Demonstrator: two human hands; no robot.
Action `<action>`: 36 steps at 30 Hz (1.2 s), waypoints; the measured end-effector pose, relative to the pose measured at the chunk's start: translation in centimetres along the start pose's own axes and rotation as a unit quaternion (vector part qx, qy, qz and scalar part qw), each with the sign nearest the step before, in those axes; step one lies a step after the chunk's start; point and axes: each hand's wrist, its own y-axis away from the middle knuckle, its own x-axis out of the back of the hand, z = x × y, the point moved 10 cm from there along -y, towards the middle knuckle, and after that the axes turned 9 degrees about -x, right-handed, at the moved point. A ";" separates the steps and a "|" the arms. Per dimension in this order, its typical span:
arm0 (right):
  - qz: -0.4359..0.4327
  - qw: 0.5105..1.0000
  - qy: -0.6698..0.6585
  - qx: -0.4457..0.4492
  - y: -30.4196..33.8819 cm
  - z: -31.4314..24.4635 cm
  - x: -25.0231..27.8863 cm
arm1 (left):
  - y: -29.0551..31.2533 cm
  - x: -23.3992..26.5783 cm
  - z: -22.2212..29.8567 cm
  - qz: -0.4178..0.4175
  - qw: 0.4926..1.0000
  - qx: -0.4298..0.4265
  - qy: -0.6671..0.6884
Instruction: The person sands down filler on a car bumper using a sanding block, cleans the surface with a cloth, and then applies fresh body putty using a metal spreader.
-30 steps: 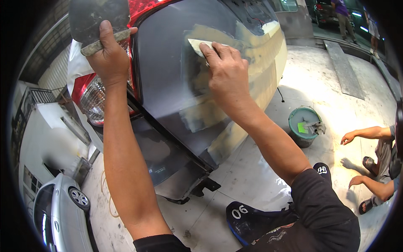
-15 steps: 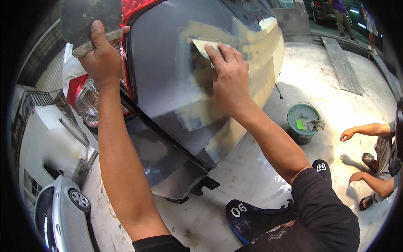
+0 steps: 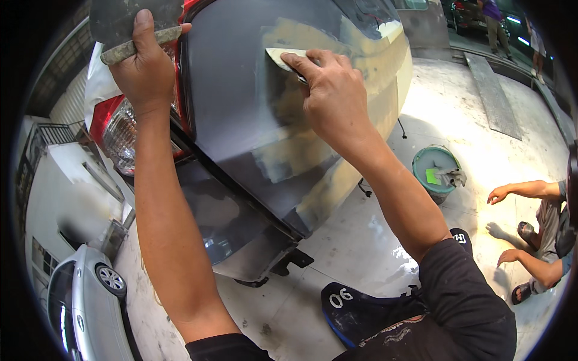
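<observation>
My right hand [image 3: 337, 90] grips a pale, flat putty spreader [image 3: 278, 56] between thumb and fingers. Its wide edge meets the grey car body panel [image 3: 226, 90], which carries yellowish-tan filler patches [image 3: 376, 60]. A darker smear lies on the panel just below the spreader. My left hand [image 3: 144, 78] is raised at the upper left, closed round the thick edge of a dark putty board [image 3: 123, 24]. The board partly covers the red tail light behind it, and its top is cut off by the frame.
On the floor at right stands a green bucket [image 3: 435, 174] of cloudy water with a rag over its rim. Another person's hands [image 3: 509, 254] show at the far right. A metal ramp plate [image 3: 492, 96] lies farther back. A silver car [image 3: 84, 301] is parked at lower left.
My right hand and the spreader have shifted slightly up and left on the panel, and the spreader's tilt has changed. My left hand still holds the board; the whole view has moved a little.
</observation>
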 end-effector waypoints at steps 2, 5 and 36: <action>-0.011 1.000 -0.005 0.007 0.6 -0.4 0.1 | 0.1 0.0 -0.1 -0.003 1.000 0.002 -0.014; -0.028 0.999 -0.010 0.017 2.0 -0.9 0.2 | 0.1 0.2 -0.5 -0.012 1.000 0.009 -0.018; 0.051 0.999 0.003 0.017 -0.7 0.4 0.4 | -0.2 0.3 0.6 -0.001 0.998 -0.060 -0.016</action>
